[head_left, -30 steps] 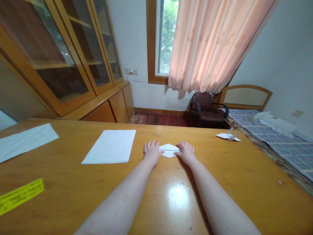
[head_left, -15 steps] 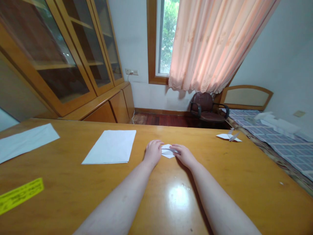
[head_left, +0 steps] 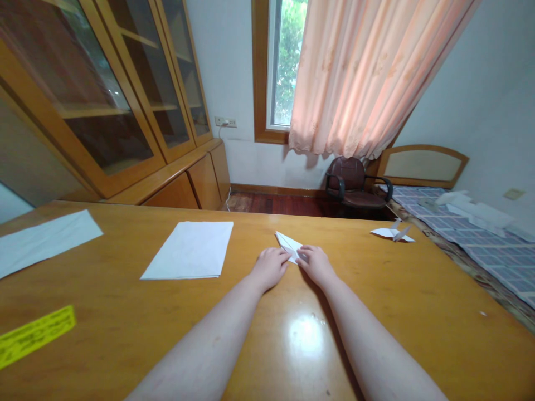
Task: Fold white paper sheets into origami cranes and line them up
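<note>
A small piece of folded white paper [head_left: 286, 243] lies on the wooden table, its narrow point turned to the far left. My left hand [head_left: 271, 267] is closed at its lower left edge, fingertips against the paper. From the right, my right hand [head_left: 316, 262] grips the other end with its fingers curled over it. Both hands hide the near part of the paper. To the right, close to the table's far edge, stands a folded paper crane [head_left: 393, 231], apart from both hands.
Left of my hands lies a stack of white paper sheets [head_left: 190, 250]. Another white sheet [head_left: 45, 240] and a yellow strip with writing [head_left: 37, 336] are farther left. Beyond the wooden table [head_left: 125, 334] stand a cabinet [head_left: 167, 161], an armchair [head_left: 351, 181] and a bed [head_left: 468, 228].
The folded paper has turned so that its point faces the far left. My left hand has shifted nearer to me and slightly right; my right hand has barely moved.
</note>
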The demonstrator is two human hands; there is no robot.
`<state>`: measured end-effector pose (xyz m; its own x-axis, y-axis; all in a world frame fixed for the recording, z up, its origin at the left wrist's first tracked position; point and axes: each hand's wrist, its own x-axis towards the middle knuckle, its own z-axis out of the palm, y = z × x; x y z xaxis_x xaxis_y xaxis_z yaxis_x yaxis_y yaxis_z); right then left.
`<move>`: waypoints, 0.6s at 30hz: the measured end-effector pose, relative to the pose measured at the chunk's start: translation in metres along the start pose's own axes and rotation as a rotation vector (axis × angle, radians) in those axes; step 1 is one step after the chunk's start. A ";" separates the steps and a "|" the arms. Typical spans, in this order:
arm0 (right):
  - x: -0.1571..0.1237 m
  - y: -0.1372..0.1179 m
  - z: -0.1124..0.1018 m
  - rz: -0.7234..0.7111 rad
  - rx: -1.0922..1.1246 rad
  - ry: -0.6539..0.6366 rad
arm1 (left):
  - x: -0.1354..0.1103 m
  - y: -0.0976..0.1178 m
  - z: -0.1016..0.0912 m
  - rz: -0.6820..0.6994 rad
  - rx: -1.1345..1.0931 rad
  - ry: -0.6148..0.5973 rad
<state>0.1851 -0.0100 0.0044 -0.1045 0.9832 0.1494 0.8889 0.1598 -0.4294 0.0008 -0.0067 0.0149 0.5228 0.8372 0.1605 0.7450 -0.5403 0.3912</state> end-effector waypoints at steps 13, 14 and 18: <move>-0.002 -0.005 0.003 0.047 0.010 -0.001 | -0.002 -0.003 0.004 -0.060 0.069 -0.024; -0.002 -0.006 0.002 0.043 0.016 0.000 | -0.002 -0.003 0.004 -0.074 0.073 -0.021; -0.003 -0.010 -0.002 0.006 0.024 -0.001 | -0.001 -0.004 0.003 -0.165 0.091 -0.001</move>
<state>0.1773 -0.0152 0.0101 -0.1001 0.9842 0.1460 0.8786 0.1563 -0.4513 -0.0015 -0.0056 0.0105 0.3908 0.9150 0.1000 0.8552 -0.4011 0.3282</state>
